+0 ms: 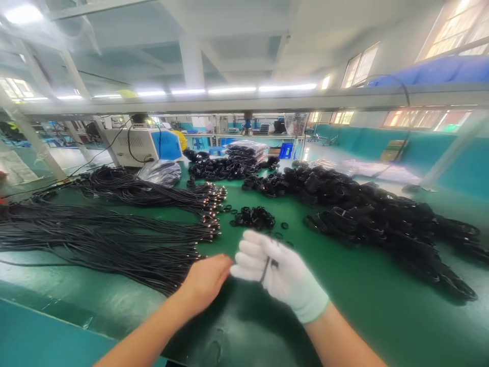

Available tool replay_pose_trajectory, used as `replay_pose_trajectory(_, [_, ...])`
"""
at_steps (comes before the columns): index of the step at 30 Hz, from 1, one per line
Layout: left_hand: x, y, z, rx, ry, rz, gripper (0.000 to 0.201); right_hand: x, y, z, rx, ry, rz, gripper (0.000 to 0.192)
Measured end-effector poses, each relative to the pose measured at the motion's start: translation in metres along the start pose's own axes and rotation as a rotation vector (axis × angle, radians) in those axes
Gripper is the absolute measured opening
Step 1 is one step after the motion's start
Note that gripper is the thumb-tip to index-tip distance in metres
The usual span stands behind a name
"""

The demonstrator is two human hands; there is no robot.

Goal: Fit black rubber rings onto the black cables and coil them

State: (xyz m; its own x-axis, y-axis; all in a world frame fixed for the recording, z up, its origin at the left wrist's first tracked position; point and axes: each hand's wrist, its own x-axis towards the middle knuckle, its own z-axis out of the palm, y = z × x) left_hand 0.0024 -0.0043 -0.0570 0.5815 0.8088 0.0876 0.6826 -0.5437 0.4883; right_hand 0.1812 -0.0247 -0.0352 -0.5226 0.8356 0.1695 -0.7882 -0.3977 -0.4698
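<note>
Right hand: gloved in white, fingers curled and pressed together around a thin black cable, which shows only as a short dark strip between the knuckles.
Left hand: bare, fingers drawn together, tips meeting the right hand's fingertips; whether they pinch the cable's end cannot be told (the contact point is hidden behind the knuckles).
Cable position: inside the right fist, above the green table, just in front of both sets of fingertips.
Loose rings: a small heap of black rings lies just beyond the fingertips, a few strays nearer.
Straight cables: laid in bundles to the left of the left fingers, metal ends pointing toward the hands.
Coiled cables: piled beyond and to the right of the gloved fingers.
Handling advice: in my judgement, keep the right grip firm but short of kinking the cable, and let the bare fingertips do the fine work.
</note>
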Motion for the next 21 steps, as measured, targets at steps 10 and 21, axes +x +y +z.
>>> replay_pose_trajectory(10, [-0.002,0.040,-0.065,0.280,0.100,0.354,0.022,-0.009,0.032,-0.013,-0.185,-0.140,0.332,0.041])
replay_pose_trajectory(21, [0.001,-0.032,-0.017,0.046,0.037,0.033,0.028,-0.009,0.014,0.000,-0.140,-0.052,0.142,0.050])
